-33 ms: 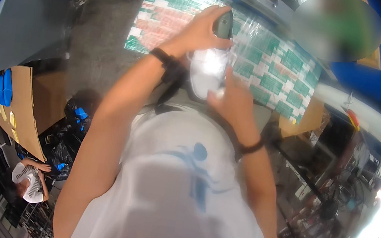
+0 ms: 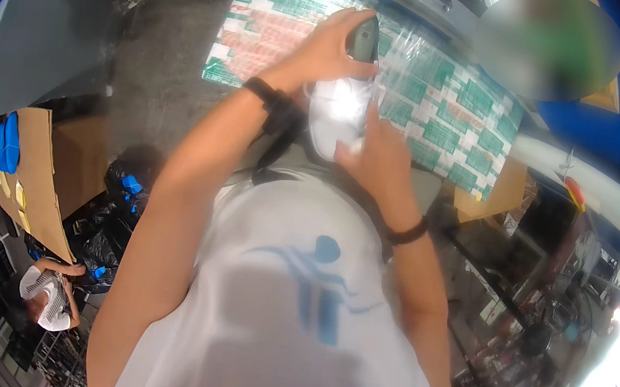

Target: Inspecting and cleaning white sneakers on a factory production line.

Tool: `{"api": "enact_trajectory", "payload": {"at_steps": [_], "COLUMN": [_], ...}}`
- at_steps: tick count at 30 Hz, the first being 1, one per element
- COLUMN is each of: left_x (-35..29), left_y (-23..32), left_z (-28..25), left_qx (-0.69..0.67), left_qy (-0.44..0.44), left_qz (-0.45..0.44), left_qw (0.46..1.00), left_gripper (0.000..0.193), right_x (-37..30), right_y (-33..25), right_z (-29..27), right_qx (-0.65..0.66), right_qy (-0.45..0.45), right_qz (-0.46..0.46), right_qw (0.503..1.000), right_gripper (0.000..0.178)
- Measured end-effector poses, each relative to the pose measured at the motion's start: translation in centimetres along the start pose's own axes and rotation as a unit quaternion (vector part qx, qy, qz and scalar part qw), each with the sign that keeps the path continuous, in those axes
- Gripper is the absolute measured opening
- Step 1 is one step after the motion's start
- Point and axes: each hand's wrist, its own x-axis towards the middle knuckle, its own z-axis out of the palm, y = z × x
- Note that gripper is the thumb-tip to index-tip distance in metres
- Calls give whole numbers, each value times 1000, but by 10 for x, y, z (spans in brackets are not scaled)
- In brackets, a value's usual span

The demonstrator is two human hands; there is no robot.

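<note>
A white shoe (image 2: 326, 126) with a dark grey inside at its opening is held up in front of my chest, its toe toward me. My left hand (image 2: 339, 45) is wrapped around the heel end, thumb across the opening. At the right side of the toe, my right hand (image 2: 380, 160) has its thumb on the upper and its index finger stretched along the side. A bright glare lies on the middle of the upper and hides its detail there. The other fingers of my right hand are hard to make out.
Behind the shoe lies a surface of green, white and reddish printed packs under clear film (image 2: 449, 106). A blurred round disc (image 2: 549, 45) stands at far right. To the left are a grey panel (image 2: 53, 47), a cardboard sheet (image 2: 42, 180), black bags (image 2: 101, 243) and another person (image 2: 46, 295).
My right hand has shifted slightly up and left along the toe. The left hand and the shoe look nearly still. Lower left, the other person's hand has moved a little.
</note>
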Motion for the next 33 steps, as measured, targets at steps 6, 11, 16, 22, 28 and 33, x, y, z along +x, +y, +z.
{"api": "enact_trajectory", "payload": {"at_steps": [6,11,16,22,28,33], "left_x": [2,-5,-4,-4,-4,-5], "left_y": [1,-3,-2,-5,-1,-2], "left_z": [-3,2,2,5,4,0], "left_qx": [16,22,18,17,22,39], "left_qy": [14,23,19,21,18,28], "left_qz": [-6,-4,-3,4,8,2], "left_qw": [1000,999,1000,1000,1000,999], "left_gripper": [105,106,106,105,105,105], "right_x": [-47,-31,-1,-2,-74,-19], "right_y": [-9,-19,-2,34,-8,-12], "right_z": [-34,-33,-24,-4,-45,-25], "right_qx": [161,155,123,30,118,151], "right_qy": [-59,-33,63,-3,-107,53], "right_qz": [-4,-18,-25,9,43,-57], "right_qw": [985,987,990,1000,986,985], "right_gripper": [94,95,84,84,89,96]}}
